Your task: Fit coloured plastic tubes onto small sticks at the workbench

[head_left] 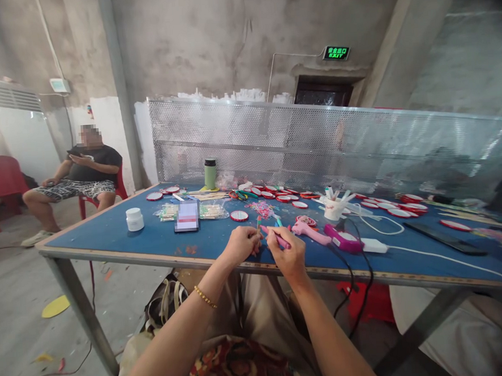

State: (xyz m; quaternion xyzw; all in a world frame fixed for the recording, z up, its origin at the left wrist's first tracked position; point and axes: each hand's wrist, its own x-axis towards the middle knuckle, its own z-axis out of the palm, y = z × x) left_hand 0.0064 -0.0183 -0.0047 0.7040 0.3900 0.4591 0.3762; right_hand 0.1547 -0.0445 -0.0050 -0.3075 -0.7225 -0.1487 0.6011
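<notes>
My left hand (242,243) is closed in a pinch near the front edge of the blue table (122,235), holding a thin stick (258,224) upright. Close beside it, my right hand (285,251) is wrapped round a pink pen-like tool (275,237) whose tip points towards the left hand. A pink glue gun (311,229) and a magenta device (343,240) lie just beyond my right hand. A pile of small coloured bits (264,209) sits behind the hands.
Several red-rimmed round discs (239,215) lie across the table, with a white jar (134,219), green bottle (210,174), white cup of sticks (334,207) and cables (429,253). A perforated metal screen (316,138) backs it. A person (80,176) sits at left on a red chair.
</notes>
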